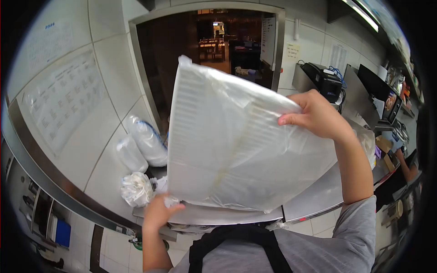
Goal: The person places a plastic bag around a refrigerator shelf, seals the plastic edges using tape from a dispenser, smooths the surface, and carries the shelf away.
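Note:
A large plastic-wrapped package [236,141] is held up, tilted, in front of me over the steel counter. Its contents look pale, with ribbed stacked edges on the left side, but the cloudy wrap hides their kind. My right hand [317,113] grips the upper right edge, thumb on the near face and fingers behind. At the lower left corner, my left hand [158,213] is closed on the loose plastic with its thumb sticking out. Slight blur softens the left fingers.
Clear bags of white items [146,143] and a crumpled bag [137,189] sit against the tiled wall. A steel counter [314,191] runs below the package. To the right stand a black printer [324,81] and a monitor [380,91]. Another person's arm [406,166] shows at far right.

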A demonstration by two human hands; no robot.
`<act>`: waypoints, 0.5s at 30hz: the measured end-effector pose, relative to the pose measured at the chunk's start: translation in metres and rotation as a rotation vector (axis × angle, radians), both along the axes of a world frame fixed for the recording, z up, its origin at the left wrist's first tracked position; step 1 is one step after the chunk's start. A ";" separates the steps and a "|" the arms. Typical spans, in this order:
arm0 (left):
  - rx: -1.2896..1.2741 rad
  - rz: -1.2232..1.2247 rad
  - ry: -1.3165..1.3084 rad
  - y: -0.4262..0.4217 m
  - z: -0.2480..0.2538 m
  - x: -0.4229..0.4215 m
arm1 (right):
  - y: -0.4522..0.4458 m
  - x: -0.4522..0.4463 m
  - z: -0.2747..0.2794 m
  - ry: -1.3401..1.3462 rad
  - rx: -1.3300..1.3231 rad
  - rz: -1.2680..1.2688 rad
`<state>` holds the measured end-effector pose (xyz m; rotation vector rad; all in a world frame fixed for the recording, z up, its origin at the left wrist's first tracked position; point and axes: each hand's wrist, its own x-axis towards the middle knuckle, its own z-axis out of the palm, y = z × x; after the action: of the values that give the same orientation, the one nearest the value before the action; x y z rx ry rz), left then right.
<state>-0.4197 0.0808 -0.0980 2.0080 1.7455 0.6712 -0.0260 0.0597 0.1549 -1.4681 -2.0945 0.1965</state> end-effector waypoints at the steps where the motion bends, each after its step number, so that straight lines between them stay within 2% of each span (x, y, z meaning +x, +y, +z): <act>1: 0.095 0.144 0.016 -0.005 0.025 0.005 | 0.002 -0.002 0.001 0.023 0.016 0.034; 3: 0.414 0.238 -0.050 -0.012 0.077 0.020 | 0.009 -0.010 0.000 -0.006 0.015 0.066; 5: 1.144 0.118 -0.009 -0.006 0.110 0.036 | 0.017 -0.022 -0.001 -0.233 0.039 0.122; 7: 1.325 0.104 0.414 -0.013 0.162 0.059 | 0.024 -0.041 -0.006 -0.298 0.029 0.168; 8: 1.317 0.100 0.419 -0.010 0.180 0.067 | 0.026 -0.050 -0.008 -0.370 0.036 0.210; 9: 1.265 -0.048 0.501 -0.006 0.196 0.075 | 0.029 -0.056 -0.013 -0.365 0.032 0.211; 10: 1.210 -0.195 0.578 -0.003 0.203 0.079 | 0.033 -0.062 -0.021 -0.402 0.090 0.288; 11: 1.208 -0.198 0.580 0.001 0.200 0.078 | 0.036 -0.066 -0.029 -0.438 0.150 0.364; 13: 0.651 -0.286 0.493 0.018 0.185 0.070 | 0.040 -0.073 -0.044 -0.459 0.138 0.353; 15: 0.742 -0.327 0.447 0.024 0.170 0.070 | 0.041 -0.070 -0.054 -0.477 0.127 0.338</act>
<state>-0.3496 0.1049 0.0717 3.0647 1.4273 0.8951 -0.0958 0.1010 0.1012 -1.1565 -2.6775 -0.1780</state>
